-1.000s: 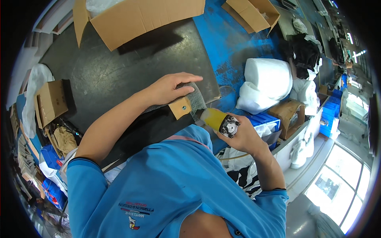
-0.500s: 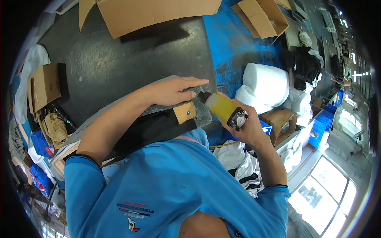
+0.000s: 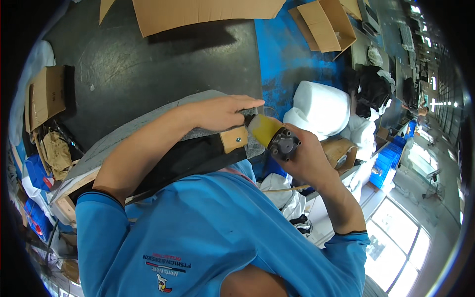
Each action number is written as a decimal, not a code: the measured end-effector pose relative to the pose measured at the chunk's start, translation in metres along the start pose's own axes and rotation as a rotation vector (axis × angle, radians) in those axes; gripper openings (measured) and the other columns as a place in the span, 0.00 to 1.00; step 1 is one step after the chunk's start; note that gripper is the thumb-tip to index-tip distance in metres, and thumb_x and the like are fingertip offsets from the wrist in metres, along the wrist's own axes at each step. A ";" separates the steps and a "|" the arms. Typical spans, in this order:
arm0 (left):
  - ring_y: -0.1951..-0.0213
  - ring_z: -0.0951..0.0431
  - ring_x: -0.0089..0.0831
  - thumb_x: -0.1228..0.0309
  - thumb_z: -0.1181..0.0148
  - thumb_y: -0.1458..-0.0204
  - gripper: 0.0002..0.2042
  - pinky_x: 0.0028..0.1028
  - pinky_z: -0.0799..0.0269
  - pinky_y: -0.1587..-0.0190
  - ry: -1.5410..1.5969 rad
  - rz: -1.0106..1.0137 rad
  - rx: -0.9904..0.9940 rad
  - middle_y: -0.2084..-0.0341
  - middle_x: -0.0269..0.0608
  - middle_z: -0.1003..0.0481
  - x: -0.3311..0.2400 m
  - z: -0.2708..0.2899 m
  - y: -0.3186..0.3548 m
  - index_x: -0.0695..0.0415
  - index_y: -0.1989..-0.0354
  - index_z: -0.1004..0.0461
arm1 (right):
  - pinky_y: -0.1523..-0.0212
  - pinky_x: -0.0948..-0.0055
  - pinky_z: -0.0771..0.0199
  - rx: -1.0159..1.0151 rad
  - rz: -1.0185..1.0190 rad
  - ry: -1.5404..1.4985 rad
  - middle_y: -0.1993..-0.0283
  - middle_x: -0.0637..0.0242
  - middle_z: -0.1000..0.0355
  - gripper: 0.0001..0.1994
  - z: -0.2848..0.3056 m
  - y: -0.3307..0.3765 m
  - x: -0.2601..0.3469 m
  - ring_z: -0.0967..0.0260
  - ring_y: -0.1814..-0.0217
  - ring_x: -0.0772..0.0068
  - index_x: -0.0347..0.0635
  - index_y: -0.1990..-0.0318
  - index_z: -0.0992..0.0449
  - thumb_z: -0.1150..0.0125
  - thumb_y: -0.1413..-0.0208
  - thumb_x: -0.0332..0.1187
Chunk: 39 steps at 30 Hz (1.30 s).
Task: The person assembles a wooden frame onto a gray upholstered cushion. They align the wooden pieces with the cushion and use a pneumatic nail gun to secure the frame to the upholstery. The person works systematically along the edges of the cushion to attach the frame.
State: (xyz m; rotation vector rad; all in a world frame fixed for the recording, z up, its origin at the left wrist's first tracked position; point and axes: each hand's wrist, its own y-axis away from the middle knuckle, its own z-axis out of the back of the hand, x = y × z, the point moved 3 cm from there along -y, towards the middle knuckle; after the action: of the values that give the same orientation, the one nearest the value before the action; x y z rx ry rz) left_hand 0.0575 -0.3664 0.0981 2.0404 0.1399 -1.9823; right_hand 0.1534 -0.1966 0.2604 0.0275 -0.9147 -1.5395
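My right hand (image 3: 308, 157) is wrapped round a yellow and black air staple gun (image 3: 265, 130), its black end cap turned up towards me. The gun's dark nose meets the edge of the grey fabric (image 3: 141, 121), close to my left fingertips. Stretched out flat, my left hand (image 3: 221, 112) lies on that fabric, its fingers pointing right. The fabric covers a long padded wooden frame (image 3: 89, 184) at my waist. Black cloth (image 3: 183, 157) lines the near side, and a light wooden block (image 3: 233, 140) with a metal fitting sits at its right end. The gun's trigger is hidden.
The frame rests against a dark worktable (image 3: 163, 69). A large cardboard box (image 3: 208, 12) stands at the far edge, a smaller box (image 3: 47, 94) at left. White rolled padding (image 3: 321, 106) and an open carton (image 3: 341, 153) are at right. A thin hose (image 3: 284, 189) runs below my right hand.
My right hand has tilted the staple gun more upright, its end cap now facing me. My left hand has shifted slightly right along the fabric. The view has turned a little.
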 end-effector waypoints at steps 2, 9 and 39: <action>0.24 0.39 0.45 0.78 0.54 0.43 0.33 0.39 0.47 0.22 0.049 0.009 -0.018 0.27 0.53 0.34 0.001 -0.003 0.000 0.55 0.24 0.36 | 0.55 0.58 0.19 0.000 -0.005 0.014 0.55 0.54 0.19 0.36 0.002 0.000 0.003 0.19 0.57 0.46 0.48 0.31 0.26 0.33 0.54 0.23; 0.28 0.33 0.43 0.71 0.49 0.40 0.25 0.44 0.41 0.25 -0.362 -0.121 -0.291 0.33 0.50 0.27 -0.019 -0.006 0.007 0.58 0.33 0.26 | 0.58 0.70 0.21 -0.074 -0.306 -0.407 0.60 0.65 0.17 0.17 0.019 0.048 -0.034 0.22 0.62 0.75 0.36 0.46 0.19 0.25 0.40 0.31; 0.34 0.27 0.44 0.56 0.35 0.44 0.27 0.42 0.34 0.27 -1.340 -0.203 -0.584 0.40 0.50 0.24 -0.034 -0.129 0.068 0.67 0.44 0.21 | 0.48 0.56 0.21 0.196 0.493 0.111 0.51 0.50 0.21 0.39 0.020 -0.021 -0.035 0.24 0.48 0.39 0.47 0.32 0.26 0.27 0.57 0.21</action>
State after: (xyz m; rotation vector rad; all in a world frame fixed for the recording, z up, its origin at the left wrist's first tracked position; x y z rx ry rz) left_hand 0.1983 -0.3914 0.1429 0.1636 0.5294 -2.5506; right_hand 0.1334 -0.1586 0.2462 0.0258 -0.9003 -0.9808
